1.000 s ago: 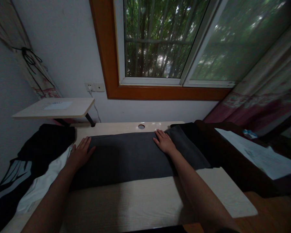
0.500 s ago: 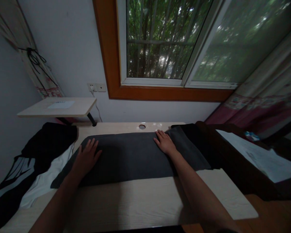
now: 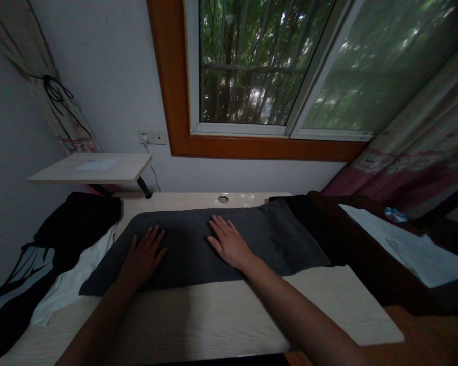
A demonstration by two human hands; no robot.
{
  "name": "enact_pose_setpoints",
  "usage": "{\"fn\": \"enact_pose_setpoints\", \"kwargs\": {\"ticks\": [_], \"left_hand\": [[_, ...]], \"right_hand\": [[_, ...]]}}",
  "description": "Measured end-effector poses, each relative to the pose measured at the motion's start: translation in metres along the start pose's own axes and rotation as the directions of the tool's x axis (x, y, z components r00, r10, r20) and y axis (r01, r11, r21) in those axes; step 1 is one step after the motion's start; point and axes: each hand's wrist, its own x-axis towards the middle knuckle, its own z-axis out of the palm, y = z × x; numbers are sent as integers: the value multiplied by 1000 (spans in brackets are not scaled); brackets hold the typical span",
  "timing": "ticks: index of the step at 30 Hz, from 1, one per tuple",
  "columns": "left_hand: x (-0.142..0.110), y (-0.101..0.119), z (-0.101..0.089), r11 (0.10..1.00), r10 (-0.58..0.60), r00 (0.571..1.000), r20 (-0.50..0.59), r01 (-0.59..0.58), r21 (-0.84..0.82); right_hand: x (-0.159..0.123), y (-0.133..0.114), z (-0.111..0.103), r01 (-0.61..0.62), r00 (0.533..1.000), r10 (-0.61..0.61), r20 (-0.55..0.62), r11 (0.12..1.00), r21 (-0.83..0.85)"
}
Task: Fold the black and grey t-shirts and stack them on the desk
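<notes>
A dark grey piece of folded cloth [image 3: 191, 249], long and flat, lies across the pale wooden desk [image 3: 213, 315]; which garment it is, if any, I cannot tell. My left hand [image 3: 143, 256] rests on its left part, palm down with the fingers spread. Near the cloth's middle, my right hand [image 3: 229, 241] lies flat on it, fingers outstretched. Neither hand grips anything. The cloth's right end reaches a black cloth [image 3: 313, 223] at the desk's right side.
Black clothing with a white-grey print [image 3: 80, 218] and a white cloth [image 3: 78, 269] lie at the left. Behind them stands a small raised shelf [image 3: 133, 170] with a paper on it. A cable hole [image 3: 223, 200] is near the wall. Dark brown furniture [image 3: 381, 264] bears a pale sheet at right.
My right hand has slid left across the cloth, from its right part to near the middle. My left hand has shifted slightly right and toward me.
</notes>
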Motion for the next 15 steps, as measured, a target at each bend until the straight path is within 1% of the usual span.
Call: {"fn": "enact_pose_setpoints", "kwargs": {"ticks": [2,3,5,7,9,15], "left_hand": [[0,1,-1,1000,-3,1000,2,3,0],[0,1,-2,1000,-1,1000,0,1,0],[0,1,-2,1000,7,1000,-5,-7,2],[0,0,-2,1000,13,1000,-6,-13,0],[0,-1,-1,1000,14,1000,-2,-14,-1],[-1,-3,2,1000,14,1000,-5,-14,-1]], "right_hand": [[-5,-21,9,69,997,-70,41,997,22],[-8,-26,14,81,995,-82,58,996,23],[-14,-28,22,82,994,-82,74,997,10],[-19,-21,26,63,996,-62,67,998,-14],[-24,-10,25,31,998,-30,49,999,-40],[-48,35,7,-97,994,101,30,988,-121]]}}
